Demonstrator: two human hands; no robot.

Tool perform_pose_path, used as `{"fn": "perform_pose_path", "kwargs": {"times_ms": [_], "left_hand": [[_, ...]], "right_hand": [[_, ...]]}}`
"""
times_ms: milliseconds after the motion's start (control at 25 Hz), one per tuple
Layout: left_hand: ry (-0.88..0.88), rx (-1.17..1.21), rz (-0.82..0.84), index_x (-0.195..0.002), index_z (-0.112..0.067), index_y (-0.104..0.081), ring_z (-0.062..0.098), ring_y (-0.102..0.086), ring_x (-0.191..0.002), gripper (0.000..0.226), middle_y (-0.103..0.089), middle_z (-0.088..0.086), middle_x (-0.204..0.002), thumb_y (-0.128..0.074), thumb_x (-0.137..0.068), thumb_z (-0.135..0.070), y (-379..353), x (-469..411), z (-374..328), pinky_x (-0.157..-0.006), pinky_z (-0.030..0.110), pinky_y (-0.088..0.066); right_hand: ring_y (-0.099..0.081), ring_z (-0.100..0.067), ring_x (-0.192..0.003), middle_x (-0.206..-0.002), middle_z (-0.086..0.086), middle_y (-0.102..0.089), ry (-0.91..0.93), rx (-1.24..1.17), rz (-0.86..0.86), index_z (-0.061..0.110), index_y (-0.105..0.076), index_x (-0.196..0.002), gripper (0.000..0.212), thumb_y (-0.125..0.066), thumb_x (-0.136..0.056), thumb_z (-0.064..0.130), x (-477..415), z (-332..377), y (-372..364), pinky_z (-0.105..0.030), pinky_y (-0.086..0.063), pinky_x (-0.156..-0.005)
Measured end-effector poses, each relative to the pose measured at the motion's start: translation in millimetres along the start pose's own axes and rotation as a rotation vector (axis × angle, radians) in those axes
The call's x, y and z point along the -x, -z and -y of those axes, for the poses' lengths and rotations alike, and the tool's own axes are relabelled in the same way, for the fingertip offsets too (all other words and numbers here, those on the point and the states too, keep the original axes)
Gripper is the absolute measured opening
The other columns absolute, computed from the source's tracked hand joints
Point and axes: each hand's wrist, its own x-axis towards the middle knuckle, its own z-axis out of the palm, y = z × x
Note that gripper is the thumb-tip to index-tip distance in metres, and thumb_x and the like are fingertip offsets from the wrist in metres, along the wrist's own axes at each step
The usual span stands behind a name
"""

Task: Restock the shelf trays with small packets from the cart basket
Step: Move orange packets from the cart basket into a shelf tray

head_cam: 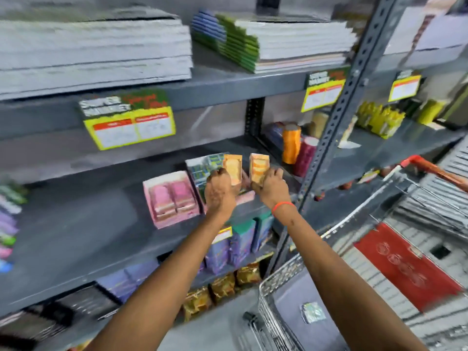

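Both my arms reach up to the middle shelf (83,231). My left hand (219,192) is shut on a small orange packet (233,167), held upright. My right hand (271,187) grips a second orange packet (258,168) beside it. Both packets hover over a tray of green-blue packets (202,165) at the back of the shelf. A pink tray (172,198) with two pink packets sits just left of my hands. The wire cart basket (283,285) is at the lower right, with one small silvery packet (312,312) lying on its floor.
A grey slotted upright post (336,117) stands right of my hands. Orange and maroon spools (291,143) sit behind it. Notebook stacks (291,44) fill the shelf above. Yellow price tags (129,122) hang from shelf edges. Purple boxes (240,244) and gold packets (222,287) fill lower shelves.
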Motion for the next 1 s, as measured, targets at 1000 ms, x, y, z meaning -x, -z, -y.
{"fn": "perform_pose_path", "kwargs": {"times_ms": [1000], "left_hand": [[0.214,-0.176,-0.006,-0.129,-0.005,-0.053,0.032,-0.061,-0.114,0.039,-0.060,0.016,-0.130,-0.060,-0.091,0.002,45,-6,156,-0.097,0.036,-0.050]], "right_hand": [[-0.063,-0.040,-0.105,-0.130,-0.019,-0.045,0.267,-0.177,0.251,0.012,-0.047,-0.135,0.046,-0.061,-0.091,0.013,-1,128,-106,-0.037,-0.048,-0.101]]}}
